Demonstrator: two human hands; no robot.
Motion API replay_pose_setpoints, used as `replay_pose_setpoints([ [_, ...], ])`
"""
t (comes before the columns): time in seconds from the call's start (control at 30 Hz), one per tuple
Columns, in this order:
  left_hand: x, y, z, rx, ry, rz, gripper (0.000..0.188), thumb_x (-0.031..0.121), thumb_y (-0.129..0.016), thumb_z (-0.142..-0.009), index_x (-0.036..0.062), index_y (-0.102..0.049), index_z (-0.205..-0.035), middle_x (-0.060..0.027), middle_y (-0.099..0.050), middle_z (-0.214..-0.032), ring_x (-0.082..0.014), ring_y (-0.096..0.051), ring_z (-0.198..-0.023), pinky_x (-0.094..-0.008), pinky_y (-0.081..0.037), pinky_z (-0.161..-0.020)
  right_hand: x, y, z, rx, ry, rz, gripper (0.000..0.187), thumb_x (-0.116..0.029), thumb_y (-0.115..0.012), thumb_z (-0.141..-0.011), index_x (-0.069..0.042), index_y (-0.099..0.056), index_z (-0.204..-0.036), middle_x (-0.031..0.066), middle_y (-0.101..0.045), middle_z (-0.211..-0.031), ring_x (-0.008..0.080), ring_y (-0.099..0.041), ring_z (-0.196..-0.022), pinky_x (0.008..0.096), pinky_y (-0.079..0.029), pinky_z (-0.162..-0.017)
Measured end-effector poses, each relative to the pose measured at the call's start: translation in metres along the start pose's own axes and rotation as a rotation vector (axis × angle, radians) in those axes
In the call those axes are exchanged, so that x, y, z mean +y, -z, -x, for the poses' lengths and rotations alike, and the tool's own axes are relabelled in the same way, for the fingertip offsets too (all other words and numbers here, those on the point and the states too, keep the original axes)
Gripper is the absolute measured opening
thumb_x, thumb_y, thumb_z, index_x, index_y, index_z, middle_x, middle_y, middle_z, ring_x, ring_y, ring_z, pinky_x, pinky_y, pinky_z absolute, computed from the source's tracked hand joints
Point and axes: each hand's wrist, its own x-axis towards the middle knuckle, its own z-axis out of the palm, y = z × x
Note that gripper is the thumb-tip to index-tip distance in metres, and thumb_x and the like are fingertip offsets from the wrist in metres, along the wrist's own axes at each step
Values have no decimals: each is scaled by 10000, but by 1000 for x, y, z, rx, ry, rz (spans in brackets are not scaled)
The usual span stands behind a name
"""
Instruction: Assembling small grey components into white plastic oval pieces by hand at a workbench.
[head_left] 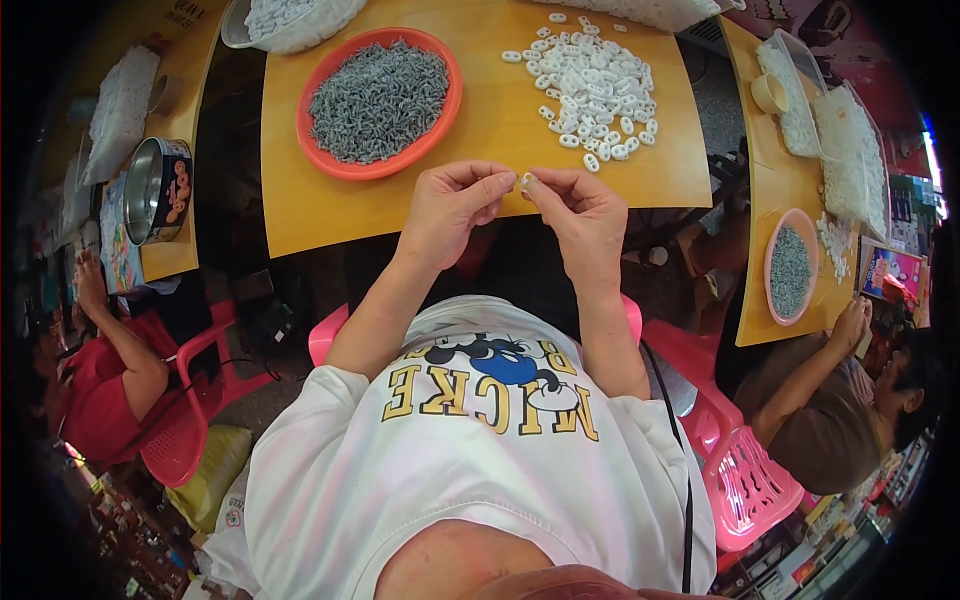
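"How do the hands sit against the bowl (311, 142)?"

"Both are just on its near right side, raised at the table's (480, 125) near edge. The forearms come up from below and lean inward, so the fingertips meet."

"And the left hand (452, 208)?"

"Thumb and forefinger pinched together, other fingers curled under. Its tips are at the white piece (527, 181); whether it grips that or something smaller hidden there, I can't tell."

"The right hand (584, 208)?"

"Nearly closed too, thumb and forefinger squeezing the white piece, back of the hand turned up. So the piece is between the two sets of fingertips, off the bowl's near right side."

"What lies around?"

"The bowl itself is heaped with grey screws (378, 102). Right of it, beyond the right hand, is a loose pile of white clips (600, 95), each with two dark holes. Past the bowl, a little left, a tub (238, 32) of white pieces overhangs the far edge."

"Anything close to the hands?"

"The bowl's near right rim is just beside the left hand, and the nearest clips lie a little beyond the right fingertips. Well left of the bowl, on another table, stands a round tin (160, 190); well right, a pink bowl (771, 268) of screws."
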Motion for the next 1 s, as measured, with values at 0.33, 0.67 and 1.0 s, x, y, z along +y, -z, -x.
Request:
replay_pose_setpoints([
  [0.33,8,1,-3,-6,56,255,270,77,-553,-865,-58,-556,-1098,-112,-608,-1024,-148,-589,-910,-239,-482,-821,1,8,-4,46,14,-10,139,-13,-648,-774,31,-638,-905,55,-645,-752,48,-560,-636,153,-384,-532],
  [0.67,4,3,0,-29,102,218,256,28,-575,-840,-26,-564,-1090,-111,-611,-1010,-172,-598,-927,-259,-494,-833,0,1,3,-5,29,-1,138,-13,-645,-787,29,-637,-918,45,-649,-786,45,-580,-672,141,-413,-550],
  [1.0,3,4,1,-16,72,167,184,38,-589,-835,-2,-583,-1014,-90,-632,-914,-167,-622,-813,-269,-521,-732,1,1,4,17,31,53,130,-20,-651,-787,27,-643,-908,12,-633,-747,18,-535,-619,135,-396,-534],
])
